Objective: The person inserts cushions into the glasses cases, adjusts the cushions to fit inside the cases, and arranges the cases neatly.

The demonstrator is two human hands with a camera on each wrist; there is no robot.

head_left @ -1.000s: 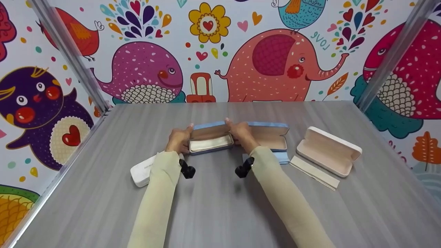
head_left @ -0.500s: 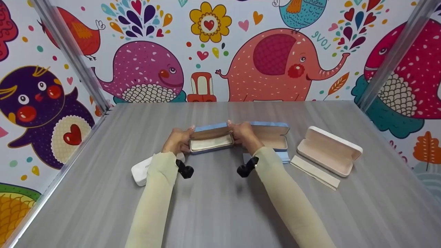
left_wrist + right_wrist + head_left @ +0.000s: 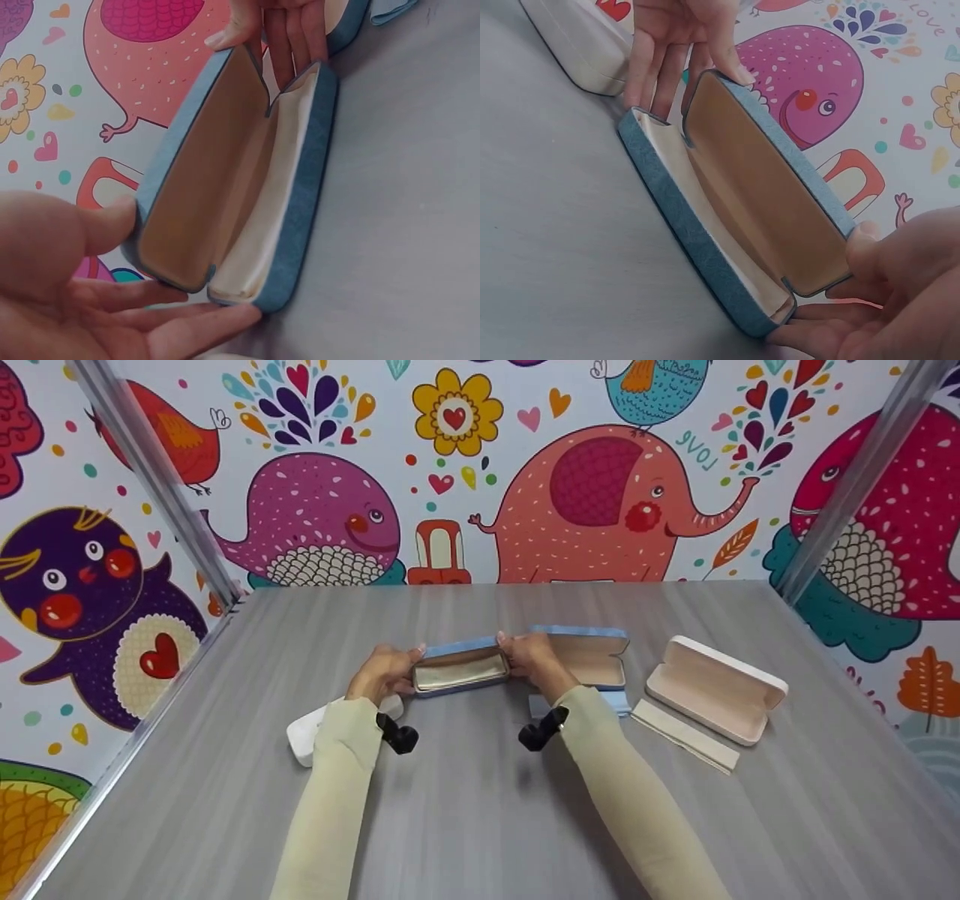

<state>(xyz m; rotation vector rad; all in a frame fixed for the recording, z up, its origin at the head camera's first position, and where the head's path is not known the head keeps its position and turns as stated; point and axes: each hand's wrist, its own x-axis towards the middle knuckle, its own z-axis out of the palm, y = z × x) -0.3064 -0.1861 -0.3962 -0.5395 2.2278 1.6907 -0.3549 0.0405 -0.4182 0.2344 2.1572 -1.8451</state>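
Note:
A blue glasses case (image 3: 461, 647) stands partly open near the table's middle, its tan-lined lid leaning over the base. Folded in its base lies a cream cloth (image 3: 459, 674). My left hand (image 3: 384, 669) grips the case's left end, thumb on the lid's edge and fingers against the base, as the left wrist view shows closely. At the right end my right hand (image 3: 534, 660) holds it the same way, thumb on the lid (image 3: 780, 127) and fingers at the base. Beside that hand sits a second blue case (image 3: 589, 660), open, partly hidden by it.
A shut white glasses case (image 3: 306, 735) lies by the left forearm. On the right, an open white case (image 3: 716, 694) has a folded cream cloth (image 3: 686, 735) in front of it. A folded blue cloth (image 3: 615, 703) lies before the second blue case. Behind the table rises a patterned wall.
The lid of the held blue case has tipped forward and down, with both thumbs lowering along with it. Its base and the other cases have stayed in place.

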